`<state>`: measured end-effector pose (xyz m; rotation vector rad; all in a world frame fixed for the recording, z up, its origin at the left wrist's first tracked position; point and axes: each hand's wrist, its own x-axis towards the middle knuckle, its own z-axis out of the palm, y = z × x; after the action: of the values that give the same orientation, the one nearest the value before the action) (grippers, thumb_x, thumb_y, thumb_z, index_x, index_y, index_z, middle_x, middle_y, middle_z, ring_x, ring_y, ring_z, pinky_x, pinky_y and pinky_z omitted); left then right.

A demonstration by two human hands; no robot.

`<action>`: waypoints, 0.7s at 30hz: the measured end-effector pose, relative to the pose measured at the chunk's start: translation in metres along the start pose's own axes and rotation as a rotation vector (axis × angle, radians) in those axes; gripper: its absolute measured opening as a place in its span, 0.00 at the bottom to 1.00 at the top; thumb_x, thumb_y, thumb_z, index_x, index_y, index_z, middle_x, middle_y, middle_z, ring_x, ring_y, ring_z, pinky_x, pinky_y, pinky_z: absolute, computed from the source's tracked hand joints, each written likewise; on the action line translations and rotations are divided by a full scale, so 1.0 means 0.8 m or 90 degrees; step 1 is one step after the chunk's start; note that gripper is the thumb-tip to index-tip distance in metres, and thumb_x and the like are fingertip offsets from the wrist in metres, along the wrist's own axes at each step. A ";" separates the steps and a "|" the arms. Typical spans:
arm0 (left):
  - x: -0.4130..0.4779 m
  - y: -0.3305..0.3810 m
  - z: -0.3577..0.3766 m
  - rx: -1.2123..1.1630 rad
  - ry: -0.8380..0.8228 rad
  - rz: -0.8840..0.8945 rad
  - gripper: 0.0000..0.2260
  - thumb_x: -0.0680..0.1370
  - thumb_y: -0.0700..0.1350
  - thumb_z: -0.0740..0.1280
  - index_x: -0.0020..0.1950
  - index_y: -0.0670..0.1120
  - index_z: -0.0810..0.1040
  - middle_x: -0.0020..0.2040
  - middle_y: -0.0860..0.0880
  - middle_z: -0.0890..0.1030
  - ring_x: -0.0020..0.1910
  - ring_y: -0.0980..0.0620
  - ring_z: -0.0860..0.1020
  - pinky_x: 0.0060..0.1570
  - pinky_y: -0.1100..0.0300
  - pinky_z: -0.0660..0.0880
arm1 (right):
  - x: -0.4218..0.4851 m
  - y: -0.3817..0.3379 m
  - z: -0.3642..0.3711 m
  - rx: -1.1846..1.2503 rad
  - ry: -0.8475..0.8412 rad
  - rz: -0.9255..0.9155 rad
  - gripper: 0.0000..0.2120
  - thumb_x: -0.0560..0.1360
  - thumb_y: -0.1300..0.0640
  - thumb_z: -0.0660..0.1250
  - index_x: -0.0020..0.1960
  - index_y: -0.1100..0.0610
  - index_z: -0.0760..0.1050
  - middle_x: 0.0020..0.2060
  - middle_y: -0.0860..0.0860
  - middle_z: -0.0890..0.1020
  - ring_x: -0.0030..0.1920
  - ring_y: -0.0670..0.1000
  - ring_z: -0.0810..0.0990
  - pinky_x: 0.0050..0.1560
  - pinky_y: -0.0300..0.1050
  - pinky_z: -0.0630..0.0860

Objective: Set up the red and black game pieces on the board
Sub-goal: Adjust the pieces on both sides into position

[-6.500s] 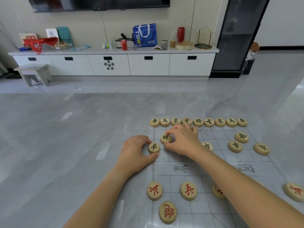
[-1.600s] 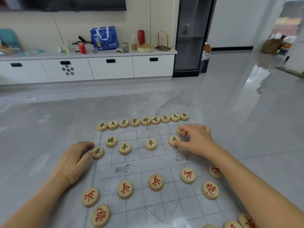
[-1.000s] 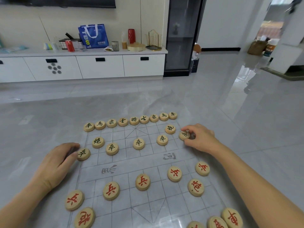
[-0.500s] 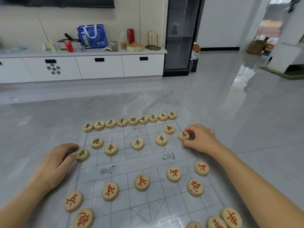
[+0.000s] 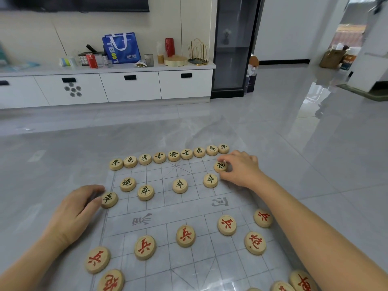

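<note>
Round game pieces are set out on a board on a glossy grey tiled floor (image 5: 315, 164).
A translucent gridded board sheet (image 5: 189, 206) is spread flat on it. The right hand (image 5: 243, 171) is held near the board's far right corner, its fingers (image 5: 227, 158) closed in a pinch on a round wooden piece with a black character (image 5: 220, 165), just below the far row of black-marked discs (image 5: 173, 155). The left hand (image 5: 73, 213) is laid at the left edge, fingers loosely uncurled, thumb touching a black-marked edge disc (image 5: 109, 199). Red-marked wooden discs (image 5: 185, 236) are spread over the near half.
</note>
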<state>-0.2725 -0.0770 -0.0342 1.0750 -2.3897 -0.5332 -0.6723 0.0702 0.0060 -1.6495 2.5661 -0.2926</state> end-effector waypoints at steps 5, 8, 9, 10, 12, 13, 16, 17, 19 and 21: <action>0.000 0.000 0.000 -0.003 -0.001 -0.001 0.13 0.73 0.62 0.51 0.54 0.65 0.69 0.56 0.51 0.78 0.55 0.51 0.74 0.56 0.51 0.70 | -0.001 -0.001 0.002 0.020 0.022 0.012 0.22 0.71 0.38 0.65 0.61 0.46 0.71 0.55 0.46 0.75 0.59 0.50 0.71 0.57 0.49 0.60; 0.000 0.001 -0.001 -0.005 0.001 -0.003 0.13 0.73 0.62 0.52 0.54 0.65 0.69 0.56 0.51 0.78 0.54 0.51 0.74 0.55 0.52 0.70 | -0.003 0.000 0.002 0.039 0.015 0.015 0.25 0.70 0.39 0.65 0.64 0.45 0.70 0.57 0.46 0.74 0.60 0.50 0.70 0.59 0.49 0.60; 0.000 0.001 -0.001 -0.007 0.001 -0.003 0.13 0.73 0.62 0.52 0.54 0.64 0.69 0.56 0.51 0.78 0.54 0.51 0.74 0.55 0.52 0.70 | -0.002 0.000 0.002 0.038 0.011 0.016 0.24 0.70 0.41 0.65 0.64 0.45 0.70 0.57 0.46 0.74 0.60 0.50 0.71 0.59 0.49 0.60; 0.000 0.002 -0.001 -0.009 0.001 -0.004 0.13 0.73 0.62 0.52 0.53 0.64 0.69 0.55 0.51 0.78 0.54 0.51 0.74 0.55 0.52 0.70 | -0.002 0.000 0.002 0.034 0.009 0.015 0.23 0.69 0.42 0.65 0.63 0.45 0.71 0.57 0.46 0.74 0.59 0.50 0.71 0.58 0.49 0.60; -0.001 0.003 -0.001 -0.013 0.002 -0.002 0.13 0.73 0.62 0.52 0.53 0.64 0.70 0.55 0.51 0.78 0.54 0.51 0.74 0.55 0.51 0.70 | 0.000 -0.001 0.003 0.025 0.015 0.014 0.20 0.70 0.43 0.65 0.60 0.46 0.72 0.55 0.46 0.74 0.58 0.50 0.71 0.56 0.49 0.60; -0.001 0.003 -0.001 -0.014 0.003 -0.001 0.13 0.73 0.62 0.52 0.53 0.64 0.70 0.55 0.51 0.78 0.54 0.51 0.74 0.55 0.50 0.70 | 0.000 -0.001 0.003 0.022 0.018 0.015 0.19 0.70 0.43 0.65 0.59 0.46 0.73 0.54 0.46 0.74 0.57 0.50 0.72 0.55 0.48 0.60; -0.001 0.004 -0.001 -0.018 0.002 -0.003 0.13 0.73 0.62 0.52 0.53 0.64 0.70 0.55 0.51 0.78 0.54 0.50 0.75 0.55 0.50 0.70 | 0.000 -0.002 0.004 0.021 0.022 0.018 0.18 0.70 0.43 0.65 0.58 0.46 0.73 0.53 0.46 0.74 0.56 0.50 0.72 0.55 0.48 0.61; -0.001 0.005 -0.002 -0.018 0.002 -0.003 0.13 0.73 0.62 0.52 0.53 0.64 0.70 0.55 0.51 0.78 0.54 0.50 0.75 0.55 0.50 0.70 | 0.000 -0.002 0.004 0.020 0.022 0.018 0.17 0.70 0.44 0.65 0.58 0.47 0.73 0.53 0.46 0.74 0.56 0.50 0.72 0.55 0.48 0.61; -0.001 0.006 -0.002 -0.020 0.005 -0.002 0.13 0.73 0.62 0.52 0.53 0.64 0.70 0.55 0.51 0.78 0.54 0.50 0.75 0.55 0.51 0.70 | 0.000 -0.002 0.003 0.024 0.009 0.016 0.19 0.71 0.44 0.64 0.60 0.47 0.72 0.55 0.47 0.74 0.58 0.51 0.72 0.56 0.49 0.61; -0.001 0.007 -0.002 -0.017 0.004 -0.007 0.13 0.73 0.62 0.51 0.53 0.64 0.69 0.55 0.51 0.78 0.54 0.51 0.75 0.55 0.51 0.70 | -0.003 0.000 0.002 0.042 -0.003 0.014 0.24 0.72 0.44 0.62 0.67 0.45 0.67 0.60 0.47 0.72 0.62 0.51 0.69 0.60 0.50 0.59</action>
<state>-0.2743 -0.0729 -0.0298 1.0769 -2.3665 -0.5631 -0.6714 0.0723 0.0045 -1.5971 2.5407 -0.3682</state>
